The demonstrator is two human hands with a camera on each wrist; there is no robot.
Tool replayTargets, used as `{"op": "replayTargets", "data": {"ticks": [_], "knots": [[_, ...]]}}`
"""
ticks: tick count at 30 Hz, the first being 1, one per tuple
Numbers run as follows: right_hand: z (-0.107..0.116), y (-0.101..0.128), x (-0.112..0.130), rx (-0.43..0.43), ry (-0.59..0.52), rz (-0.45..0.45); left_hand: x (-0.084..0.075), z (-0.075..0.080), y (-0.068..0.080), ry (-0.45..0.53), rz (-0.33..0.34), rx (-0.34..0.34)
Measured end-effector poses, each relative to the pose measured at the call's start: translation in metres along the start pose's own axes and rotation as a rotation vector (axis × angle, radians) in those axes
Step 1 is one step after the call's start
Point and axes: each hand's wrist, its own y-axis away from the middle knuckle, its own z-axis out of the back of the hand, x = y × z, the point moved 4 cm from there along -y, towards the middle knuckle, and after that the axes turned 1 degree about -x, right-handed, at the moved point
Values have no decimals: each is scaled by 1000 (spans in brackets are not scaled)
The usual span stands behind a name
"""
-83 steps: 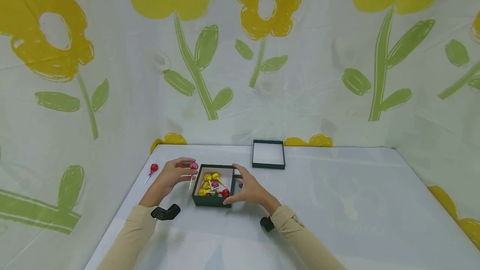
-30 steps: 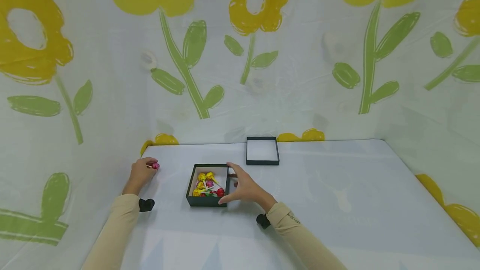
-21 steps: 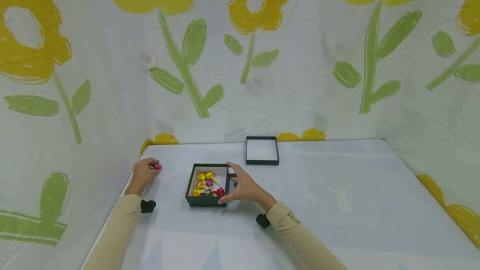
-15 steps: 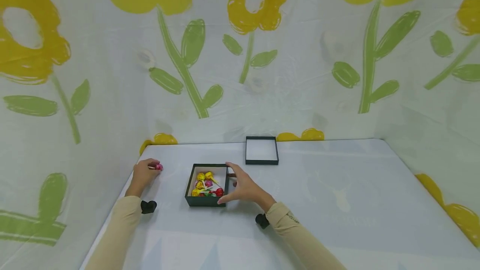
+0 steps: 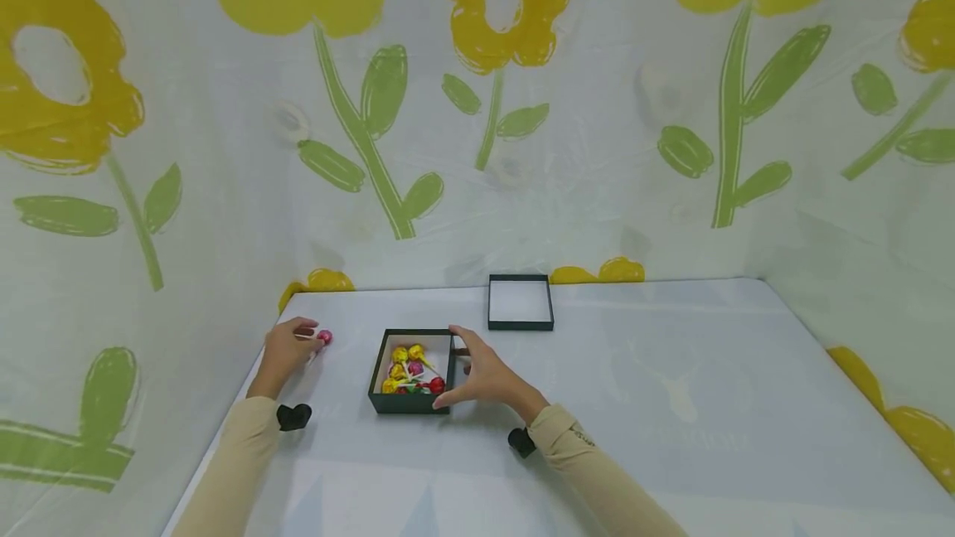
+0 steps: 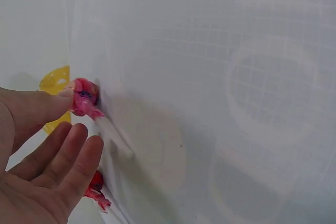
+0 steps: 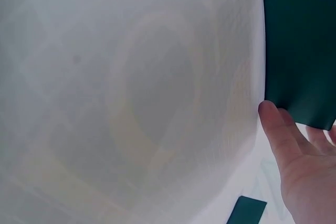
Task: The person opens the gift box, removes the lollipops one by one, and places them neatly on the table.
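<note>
A dark green box (image 5: pixel 406 403) with several foil-wrapped lollipops (image 5: pixel 409 368) in it stands on the white table. My right hand (image 5: pixel 481 373) holds its right wall, thumb at the near corner and index finger at the far corner. In the right wrist view a fingertip of that hand (image 7: pixel 302 171) touches the box wall (image 7: pixel 299 51). My left hand (image 5: pixel 287 350) lies to the left of the box, fingers nearly straight. Its thumb touches a pink lollipop (image 6: pixel 83 96) lying on the table (image 5: pixel 324 337). A red lollipop (image 6: pixel 96 184) shows under the fingers (image 6: pixel 68 156).
The box's lid (image 5: pixel 521 325) lies upside down behind the box, near the back wall. Flower-printed sheeting closes the table (image 5: pixel 671 404) in at the back and on both sides. The table's left edge runs close to my left hand.
My left hand carried the pink lollipop from beside the box to the left and laid it on the table; its fingers have loosened. My right hand stayed on the box.
</note>
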Motion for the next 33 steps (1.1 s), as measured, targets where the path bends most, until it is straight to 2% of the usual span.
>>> {"op": "replayTargets", "data": {"ticks": [3, 5, 8, 11, 14, 16, 19, 23, 26, 33], "knots": [[0, 0, 0, -2, -1, 4, 0, 5, 0, 37, -22, 6], [0, 1, 1, -4, -1, 4, 7, 5, -6, 60, -38, -6], [1, 1, 1, -10, 5, 1, 28, -1, -26, 83, -67, -29], [1, 1, 0, -14, 11, -4, 50, -12, -46, 144, -56, -57], [0, 0, 0, -14, 9, 1, 56, -18, -51, 244, -31, -50], [0, 0, 0, -12, 6, 4, 47, -16, -43, 317, -3, -36], [0, 0, 1, -11, 3, 5, 16, -7, -16, 419, 20, 44], [0, 1, 1, -8, 3, 6, -31, 4, 21, 512, 15, 162], [0, 1, 1, -8, 3, 11, -52, 4, 38, 556, 10, 214], [0, 1, 0, -3, 2, 13, -70, -5, 55, 619, 51, 306]]}}
